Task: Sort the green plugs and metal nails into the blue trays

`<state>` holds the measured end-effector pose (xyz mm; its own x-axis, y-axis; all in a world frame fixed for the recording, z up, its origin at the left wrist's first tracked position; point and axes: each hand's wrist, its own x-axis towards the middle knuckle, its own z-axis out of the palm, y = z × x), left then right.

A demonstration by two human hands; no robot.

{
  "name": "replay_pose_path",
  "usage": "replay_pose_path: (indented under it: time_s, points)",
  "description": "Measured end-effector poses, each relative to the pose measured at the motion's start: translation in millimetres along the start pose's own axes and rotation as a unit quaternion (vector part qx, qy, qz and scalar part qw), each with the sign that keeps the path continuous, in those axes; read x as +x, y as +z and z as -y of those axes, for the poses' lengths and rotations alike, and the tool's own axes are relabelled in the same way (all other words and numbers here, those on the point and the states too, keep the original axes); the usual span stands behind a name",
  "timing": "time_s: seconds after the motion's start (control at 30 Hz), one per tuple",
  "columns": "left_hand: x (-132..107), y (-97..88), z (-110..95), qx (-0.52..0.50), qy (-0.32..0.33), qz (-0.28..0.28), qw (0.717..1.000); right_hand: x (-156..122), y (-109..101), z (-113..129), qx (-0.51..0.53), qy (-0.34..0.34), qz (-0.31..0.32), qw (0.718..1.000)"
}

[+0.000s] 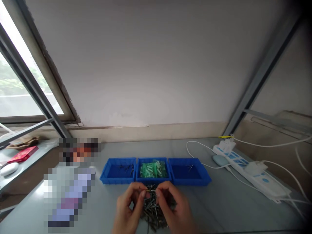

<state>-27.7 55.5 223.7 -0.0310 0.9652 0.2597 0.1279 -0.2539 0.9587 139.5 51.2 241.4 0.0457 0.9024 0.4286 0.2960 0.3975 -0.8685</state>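
Both of my hands are low in the middle of the head view, over a heap of small dark metal pins or screws (153, 213) on the grey table. My left hand (129, 206) and my right hand (174, 206) pinch their fingertips together from either side on one thin pin (151, 190) held above the heap. Just behind them stand three blue trays in a row: the left tray (118, 170) holds a few dark pins, the middle tray (153, 170) is full of green plastic pieces, and the right tray (188, 171) holds very little.
A white power strip (246, 169) with plugs and white cables lies at the right. A blurred-out object lies at the left near a red box (23, 154) and a white case (9, 169). A wall and a window frame stand behind.
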Motion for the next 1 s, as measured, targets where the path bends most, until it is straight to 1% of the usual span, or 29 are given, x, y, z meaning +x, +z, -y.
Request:
replay_pose_path:
  time_s: [0.13,0.23,0.3,0.4,0.47,0.67,0.87,0.93,1.0]
  points:
    - [0,4.7,-5,-0.024,-0.001,0.016,1.000,0,-6,2,0.008,-0.004,0.010,1.000]
    - [-3,7.6,-7,-0.038,-0.012,0.029,0.999,-2,-9,2,0.014,-0.010,0.004,1.000]
    - [-4,6.5,-7,-0.023,-0.010,0.058,0.998,-4,-12,1,0.020,-0.006,0.000,1.000]
    - [-2,1.6,-8,0.030,0.012,0.107,0.994,-5,-16,3,0.028,0.003,0.005,1.000]
    - [-1,-1.1,-9,0.063,0.026,0.117,0.991,-5,-17,4,0.031,0.008,0.007,0.999]
    - [-3,-1.0,-13,0.103,0.031,0.073,0.992,-4,-14,2,0.026,-0.002,-0.009,1.000]
    - [-2,-1.0,-13,0.108,0.047,0.024,0.993,-2,-8,3,0.014,-0.009,0.026,1.000]
    - [2,-2.2,-10,0.098,0.045,0.003,0.994,0,-5,2,0.003,-0.019,0.031,0.999]
    - [4,-4.3,-7,0.067,0.038,-0.013,0.997,1,-3,1,-0.006,-0.024,0.028,0.999]
